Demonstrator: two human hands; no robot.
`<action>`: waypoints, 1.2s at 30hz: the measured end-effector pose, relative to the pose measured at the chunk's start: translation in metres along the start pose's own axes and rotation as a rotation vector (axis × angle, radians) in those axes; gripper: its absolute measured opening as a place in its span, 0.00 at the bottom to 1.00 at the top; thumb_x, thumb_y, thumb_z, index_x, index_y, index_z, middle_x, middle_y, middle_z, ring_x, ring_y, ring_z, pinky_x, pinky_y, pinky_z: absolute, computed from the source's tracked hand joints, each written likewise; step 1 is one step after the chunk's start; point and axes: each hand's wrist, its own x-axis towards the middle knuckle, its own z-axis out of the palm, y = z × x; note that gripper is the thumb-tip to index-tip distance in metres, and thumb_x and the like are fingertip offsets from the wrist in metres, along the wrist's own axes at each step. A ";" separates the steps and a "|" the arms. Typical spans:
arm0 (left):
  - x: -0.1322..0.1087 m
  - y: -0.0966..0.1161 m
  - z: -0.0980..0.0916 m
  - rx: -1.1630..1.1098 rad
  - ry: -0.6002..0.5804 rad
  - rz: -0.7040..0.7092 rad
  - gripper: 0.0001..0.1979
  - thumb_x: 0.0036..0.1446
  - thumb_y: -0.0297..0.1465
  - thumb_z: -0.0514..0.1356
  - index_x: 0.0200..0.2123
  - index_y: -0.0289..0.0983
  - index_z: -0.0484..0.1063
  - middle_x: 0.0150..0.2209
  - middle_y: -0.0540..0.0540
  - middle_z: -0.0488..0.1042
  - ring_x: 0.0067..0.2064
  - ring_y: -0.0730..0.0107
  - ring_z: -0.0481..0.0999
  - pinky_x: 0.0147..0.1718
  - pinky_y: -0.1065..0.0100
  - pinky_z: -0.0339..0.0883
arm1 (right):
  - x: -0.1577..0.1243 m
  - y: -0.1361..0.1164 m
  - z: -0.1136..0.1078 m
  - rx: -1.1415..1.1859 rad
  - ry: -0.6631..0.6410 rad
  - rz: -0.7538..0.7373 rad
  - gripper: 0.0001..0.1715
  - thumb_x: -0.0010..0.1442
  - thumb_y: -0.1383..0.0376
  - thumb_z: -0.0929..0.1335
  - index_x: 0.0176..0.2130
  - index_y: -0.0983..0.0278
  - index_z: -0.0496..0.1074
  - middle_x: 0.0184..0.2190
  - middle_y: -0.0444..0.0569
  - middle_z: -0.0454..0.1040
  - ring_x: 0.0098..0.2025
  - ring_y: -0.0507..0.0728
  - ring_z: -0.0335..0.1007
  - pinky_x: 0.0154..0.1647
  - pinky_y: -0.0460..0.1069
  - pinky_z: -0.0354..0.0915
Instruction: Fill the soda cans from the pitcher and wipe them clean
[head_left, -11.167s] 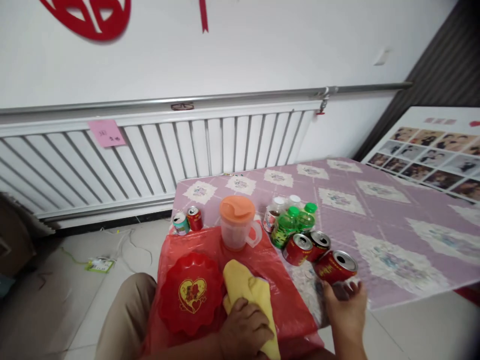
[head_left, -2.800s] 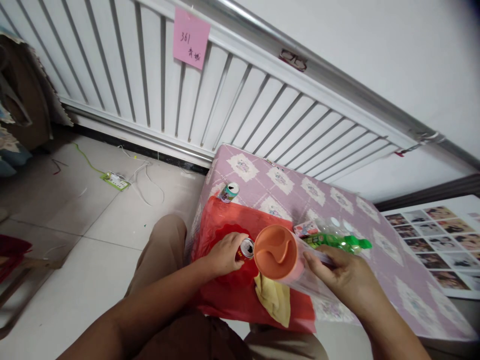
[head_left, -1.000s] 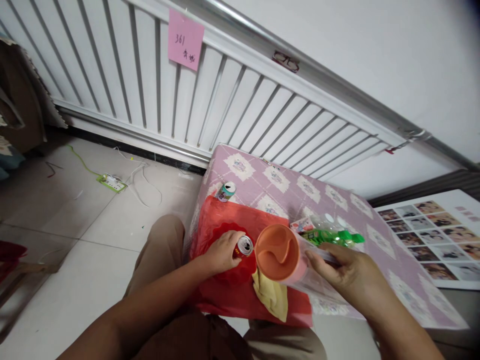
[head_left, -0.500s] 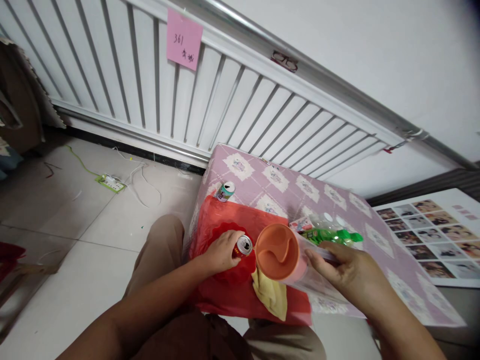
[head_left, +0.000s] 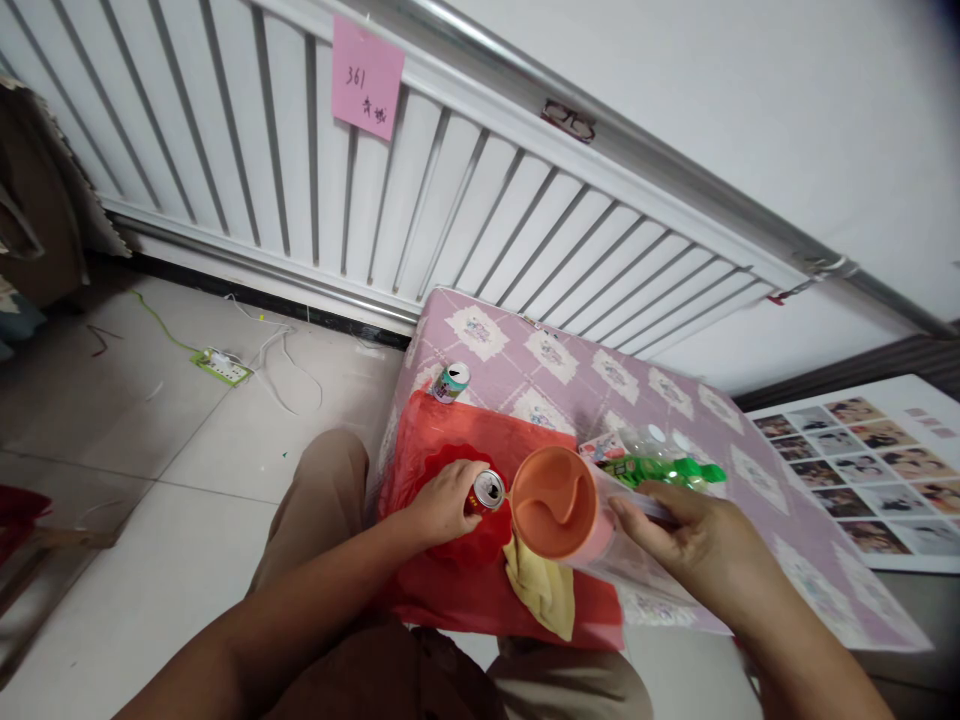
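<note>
My left hand is wrapped round a red drink can with an opened top, held over a red scalloped dish. In my right hand is the handle of a clear pitcher with an orange lid. The pitcher is tilted, its spout close against the can's top; a thin stream seems to run between them, though it is hard to make out. A yellow cloth lies below the lid on a red sheet.
A teal drink can stands at the sheet's far corner on the purple patterned tablecloth. Beyond my right hand lie clear bottles with green caps. A white radiator runs behind; a power strip lies on the floor.
</note>
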 end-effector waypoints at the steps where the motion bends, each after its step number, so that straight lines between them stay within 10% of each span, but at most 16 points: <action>1: 0.000 0.000 0.000 0.000 0.000 -0.001 0.35 0.47 0.23 0.66 0.59 0.41 0.60 0.58 0.39 0.68 0.60 0.53 0.68 0.62 0.53 0.62 | 0.000 0.000 0.000 -0.003 -0.019 0.005 0.30 0.59 0.41 0.65 0.22 0.61 0.71 0.14 0.43 0.66 0.17 0.51 0.59 0.18 0.48 0.54; 36: -0.001 -0.004 0.003 -0.034 0.008 0.003 0.37 0.46 0.23 0.65 0.60 0.43 0.59 0.59 0.40 0.67 0.61 0.52 0.67 0.62 0.51 0.61 | 0.000 0.001 0.001 -0.006 -0.019 0.007 0.31 0.60 0.40 0.64 0.23 0.61 0.72 0.15 0.44 0.68 0.17 0.52 0.59 0.18 0.48 0.54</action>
